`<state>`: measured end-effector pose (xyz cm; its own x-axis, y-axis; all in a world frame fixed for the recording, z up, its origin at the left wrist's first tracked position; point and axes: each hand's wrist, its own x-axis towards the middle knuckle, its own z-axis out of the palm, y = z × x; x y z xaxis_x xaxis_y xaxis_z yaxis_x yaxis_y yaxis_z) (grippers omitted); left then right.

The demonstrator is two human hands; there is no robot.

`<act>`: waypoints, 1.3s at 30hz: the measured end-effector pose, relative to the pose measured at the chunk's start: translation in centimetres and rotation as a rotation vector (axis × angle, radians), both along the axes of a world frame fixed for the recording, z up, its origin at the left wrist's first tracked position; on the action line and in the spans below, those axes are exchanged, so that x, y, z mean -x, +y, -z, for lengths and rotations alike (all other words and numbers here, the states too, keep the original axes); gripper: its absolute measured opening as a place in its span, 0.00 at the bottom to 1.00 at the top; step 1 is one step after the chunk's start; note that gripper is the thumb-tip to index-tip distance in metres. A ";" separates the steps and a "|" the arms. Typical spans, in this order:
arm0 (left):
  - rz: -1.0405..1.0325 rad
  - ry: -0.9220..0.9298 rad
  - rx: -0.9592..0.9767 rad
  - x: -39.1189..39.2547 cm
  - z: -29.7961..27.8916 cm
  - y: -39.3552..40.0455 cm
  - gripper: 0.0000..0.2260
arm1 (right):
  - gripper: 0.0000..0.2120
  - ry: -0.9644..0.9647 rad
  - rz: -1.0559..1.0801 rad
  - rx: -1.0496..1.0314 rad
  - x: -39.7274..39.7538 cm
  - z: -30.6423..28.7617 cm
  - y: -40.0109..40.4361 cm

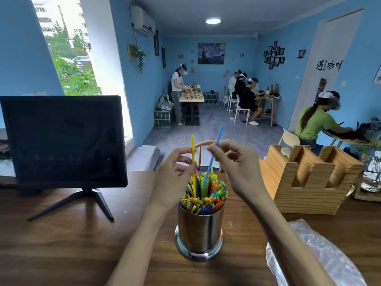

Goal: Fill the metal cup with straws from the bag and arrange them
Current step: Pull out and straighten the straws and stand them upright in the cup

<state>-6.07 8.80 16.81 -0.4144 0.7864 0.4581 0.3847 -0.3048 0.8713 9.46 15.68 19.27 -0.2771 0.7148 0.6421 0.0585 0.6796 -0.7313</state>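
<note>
Both hands are up over the metal cup [199, 230], which stands upright on the wooden tabletop [72, 244] and is packed with coloured straws [206, 195]. The left hand [175, 174] pinches a yellow straw [193, 153] between curled fingers, holding it nearly upright with its lower end down among the others. The right hand [237, 164] pinches a blue straw [214, 153], tilted, its top leaning right; the lower end blurs against the bunch, so where it ends is hard to tell. The clear plastic bag [321, 256] lies at the right, cut off by the bottom edge and partly behind the right forearm; its contents can't be made out. A dark monitor [61, 141] on a stand sits to the left, a slotted wooden holder [309, 182] to the right. Beyond is a blue-walled room where several people work at small tables.
</note>
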 end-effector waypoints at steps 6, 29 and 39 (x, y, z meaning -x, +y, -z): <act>0.024 0.273 0.068 0.7 2.0 0.0 0.35 | 0.17 -0.373 0.047 0.016 1.4 4.2 1.7; 0.090 0.689 0.276 2.1 3.7 -2.7 0.11 | 0.07 -0.449 0.044 -0.067 -0.5 6.4 1.8; -0.048 0.528 0.002 2.2 6.0 -1.8 0.07 | 0.17 -0.449 -0.199 -0.007 -2.6 8.5 2.3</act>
<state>-8.27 7.03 10.80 -0.1630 0.7734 0.6126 0.7848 -0.2747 0.5555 12.09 17.94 10.73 -0.6587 0.6159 0.4322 0.2354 0.7143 -0.6591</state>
